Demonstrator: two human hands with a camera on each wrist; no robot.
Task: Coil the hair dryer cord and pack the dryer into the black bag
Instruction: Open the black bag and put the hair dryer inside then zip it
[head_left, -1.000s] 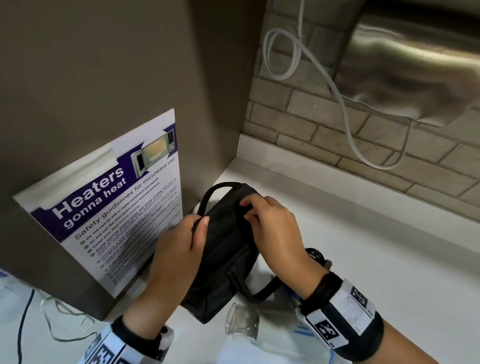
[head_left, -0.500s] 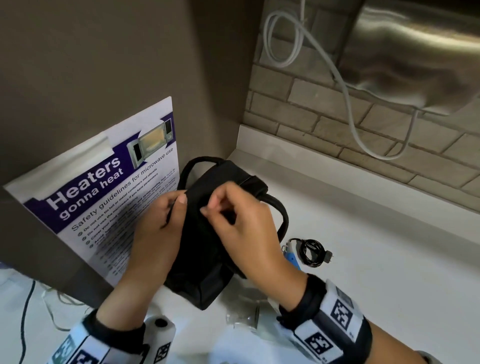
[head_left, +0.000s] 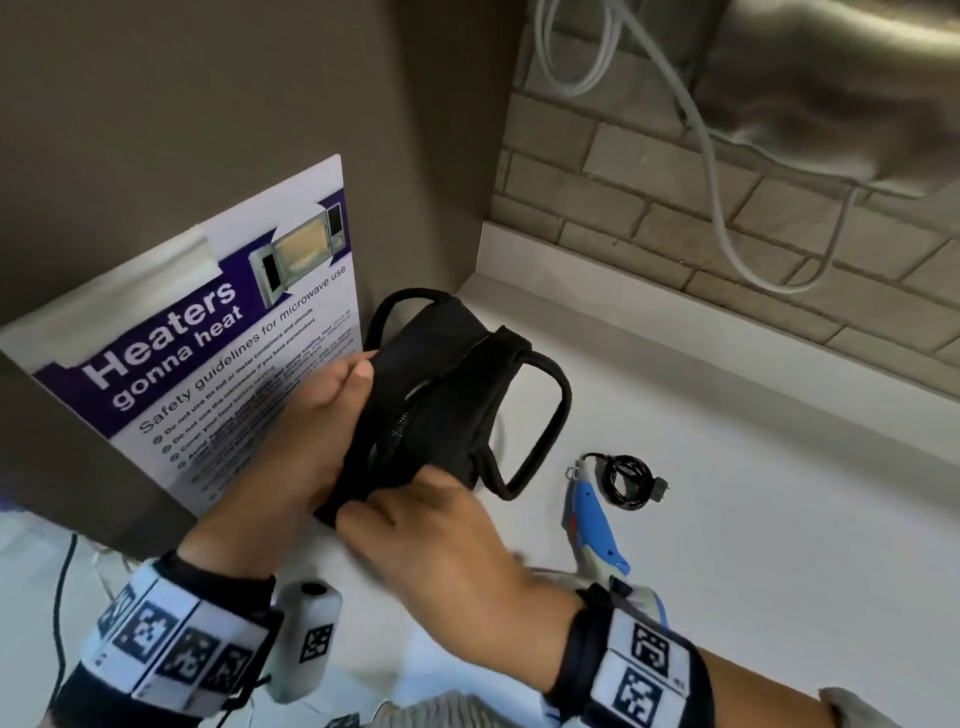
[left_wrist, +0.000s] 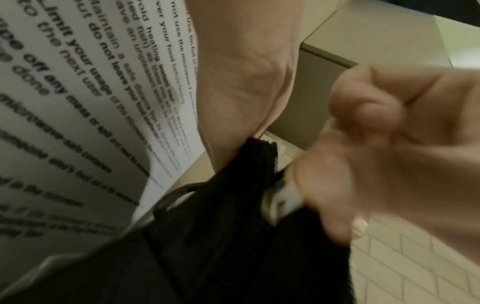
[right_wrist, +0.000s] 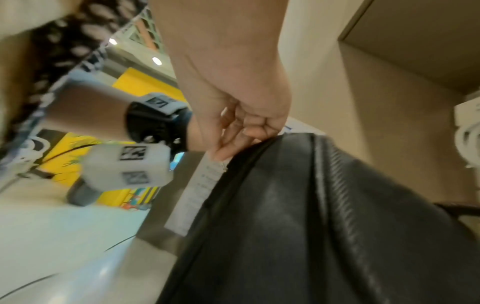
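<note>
right hand (head_left: 441, 540) blurred, poster (head_left: 218, 353) fine print illegible

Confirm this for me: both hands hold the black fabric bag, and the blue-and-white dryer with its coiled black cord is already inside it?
Not inside. In the head view the blue-and-white dryer and coiled black cord lie on the white counter beside the black fabric bag. Left hand and right hand do hold it.

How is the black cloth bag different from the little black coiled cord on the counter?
The black cloth bag is big and held by both hands; the little black coiled cord is small and lies untouched on the white counter. The bag is fabric with loop handles; the cord is a thin wound ring. Both are black.
</note>
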